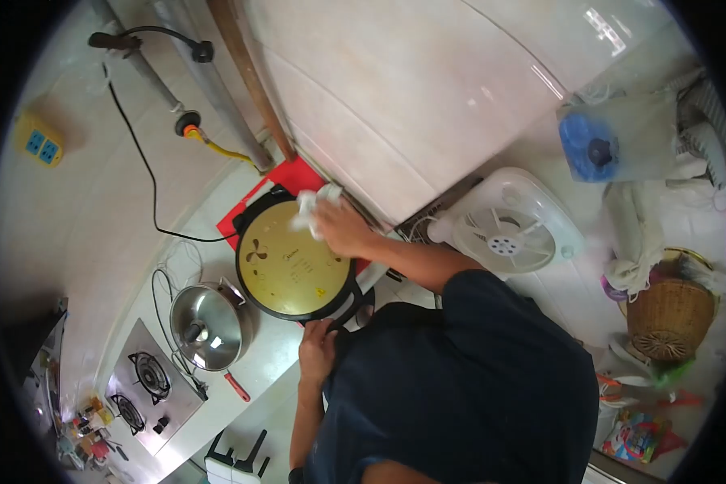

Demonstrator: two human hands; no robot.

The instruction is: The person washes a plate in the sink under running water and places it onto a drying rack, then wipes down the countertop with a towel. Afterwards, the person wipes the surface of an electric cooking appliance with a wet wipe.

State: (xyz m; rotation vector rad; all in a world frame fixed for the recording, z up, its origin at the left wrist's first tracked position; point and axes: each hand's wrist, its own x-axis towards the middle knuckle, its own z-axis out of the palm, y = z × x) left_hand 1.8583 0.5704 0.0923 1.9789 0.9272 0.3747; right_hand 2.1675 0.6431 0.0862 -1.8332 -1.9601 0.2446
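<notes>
A round electric pan with a golden lid and a black rim sits on the counter, partly over a red mat. My right hand is closed on a white cloth at the lid's upper right edge. At the pan's near edge, beside its black handle, is my left hand, its fingers curled against the counter edge; whether they grip anything is hidden.
A steel pot with a glass lid stands left of the pan, near a red-handled tool. Farther left is a gas stove. A black cord hangs along the wall. A white fan and a wicker basket are at right.
</notes>
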